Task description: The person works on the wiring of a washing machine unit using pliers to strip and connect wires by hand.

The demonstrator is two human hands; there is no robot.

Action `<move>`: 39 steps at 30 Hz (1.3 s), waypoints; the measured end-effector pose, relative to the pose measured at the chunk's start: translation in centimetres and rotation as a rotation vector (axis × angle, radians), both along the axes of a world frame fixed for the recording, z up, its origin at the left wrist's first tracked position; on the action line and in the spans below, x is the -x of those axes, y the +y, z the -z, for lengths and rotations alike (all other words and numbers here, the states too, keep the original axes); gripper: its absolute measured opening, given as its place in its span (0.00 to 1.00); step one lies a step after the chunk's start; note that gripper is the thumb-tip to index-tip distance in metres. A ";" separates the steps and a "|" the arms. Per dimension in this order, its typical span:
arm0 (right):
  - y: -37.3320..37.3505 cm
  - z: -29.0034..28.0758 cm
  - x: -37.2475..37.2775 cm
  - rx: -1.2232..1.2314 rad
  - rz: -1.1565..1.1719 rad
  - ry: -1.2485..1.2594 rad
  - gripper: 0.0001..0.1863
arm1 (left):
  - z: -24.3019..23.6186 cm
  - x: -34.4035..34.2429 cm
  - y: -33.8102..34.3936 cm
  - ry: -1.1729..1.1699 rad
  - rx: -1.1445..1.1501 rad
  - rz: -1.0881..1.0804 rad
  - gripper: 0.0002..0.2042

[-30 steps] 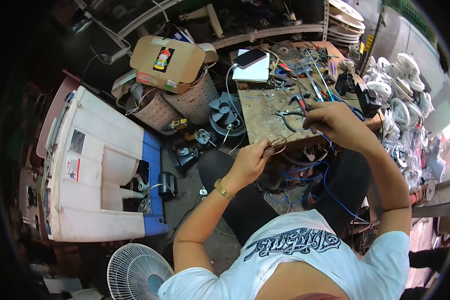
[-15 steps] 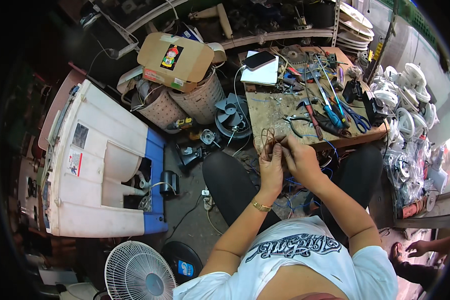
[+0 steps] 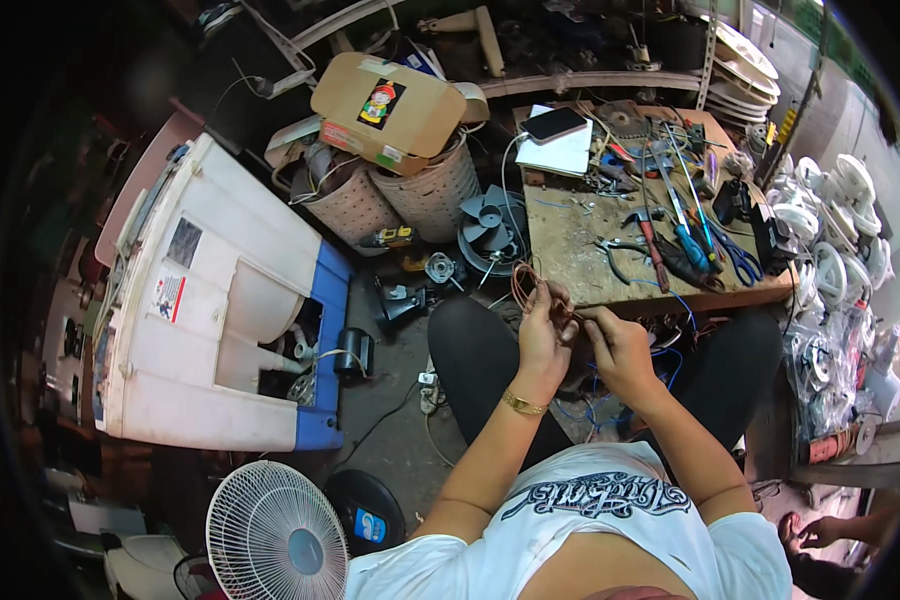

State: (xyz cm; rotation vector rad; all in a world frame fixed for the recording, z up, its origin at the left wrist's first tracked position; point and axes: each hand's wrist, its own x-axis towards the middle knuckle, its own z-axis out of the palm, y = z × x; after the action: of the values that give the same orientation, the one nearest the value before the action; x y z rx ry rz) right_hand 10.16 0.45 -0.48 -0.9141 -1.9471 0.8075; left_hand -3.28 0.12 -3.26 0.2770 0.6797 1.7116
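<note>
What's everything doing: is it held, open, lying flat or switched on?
Left hand: closed on brown wire
Brown wire: looped, held
Right hand: beside the left, grip hard to see
Pliers: handles spread apart
Phone: lying flat on white pad, screen dark
White fan: can't tell if it's on
Cardboard box: resting on baskets

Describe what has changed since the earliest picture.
The right hand has moved left, away from the workbench, and the left hand rightward, so they are now close together. The left hand keeps hold of the looped brown wire. The hammer and phone stayed on the workbench.
</note>
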 end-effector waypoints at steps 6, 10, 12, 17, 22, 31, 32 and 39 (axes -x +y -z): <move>-1.7 1.7 -0.1 -0.193 -0.012 -0.136 0.12 | 1.4 2.1 0.9 -0.210 0.035 0.104 0.11; -1.7 2.4 -1.1 -0.019 0.073 -0.099 0.10 | 1.2 2.6 1.7 -0.202 0.033 0.031 0.11; -1.8 3.0 -1.6 0.018 0.058 -0.138 0.08 | 1.5 3.1 2.0 -0.199 -0.008 -0.016 0.12; -2.9 3.8 -3.3 0.129 -0.064 -0.370 0.09 | 1.0 3.9 2.2 0.136 0.003 -0.220 0.13; -2.4 -1.3 -6.3 0.034 -0.049 -0.302 0.06 | 1.8 4.2 0.9 1.343 -0.124 -0.263 0.10; 5.1 -7.7 -7.4 -0.627 -0.220 -0.586 0.09 | 3.4 1.0 -3.1 1.370 -0.265 0.428 0.14; 5.3 -7.7 -7.3 -0.645 -0.164 -0.554 0.09 | 3.9 1.0 -3.0 1.162 -0.221 0.388 0.16; 3.5 -1.6 -4.0 -0.367 0.167 -0.183 0.03 | 5.7 -1.1 -3.1 0.461 -0.042 0.364 0.18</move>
State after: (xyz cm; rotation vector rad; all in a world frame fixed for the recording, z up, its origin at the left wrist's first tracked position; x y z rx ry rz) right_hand 14.17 3.92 1.11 -0.9334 -2.0529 0.2638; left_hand -2.18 -2.96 -8.91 0.7918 0.8667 1.3201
